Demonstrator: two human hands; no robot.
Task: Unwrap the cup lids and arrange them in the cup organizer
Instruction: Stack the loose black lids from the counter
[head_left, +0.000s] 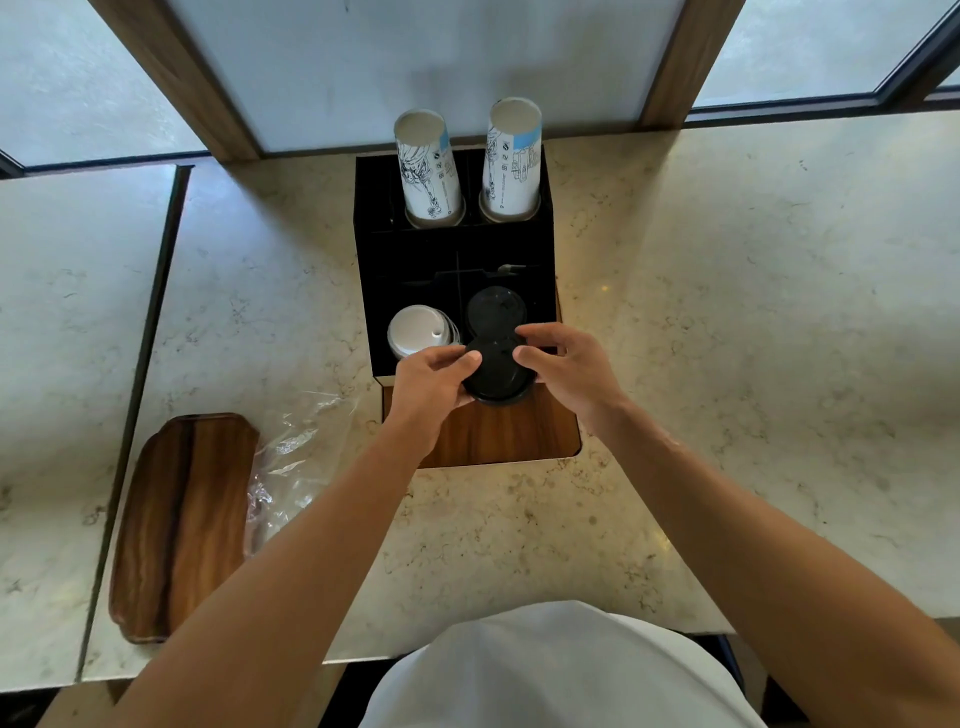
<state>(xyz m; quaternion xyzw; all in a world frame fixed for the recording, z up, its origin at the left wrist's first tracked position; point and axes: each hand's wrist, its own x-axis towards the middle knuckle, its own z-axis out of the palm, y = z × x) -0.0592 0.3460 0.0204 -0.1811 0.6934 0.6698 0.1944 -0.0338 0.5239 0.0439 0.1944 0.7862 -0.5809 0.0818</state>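
Left hand (434, 382) and right hand (563, 364): fingers curled, clamped on small stack of round black plastic lids (496, 376), near edge of black compartmented organizer (543, 244). Beyond: black lids (496, 309) right compartment, white lids (418, 332) left; two inverted paper-cup stacks (428, 171) far.

I hold black lids (493, 371) before a black organizer (384, 249); white lids (418, 332) beside, cream veined marble desk (727, 312).

Left hand (434, 379) and right hand (569, 364) gripping black lids (493, 376), over organizer (415, 249)
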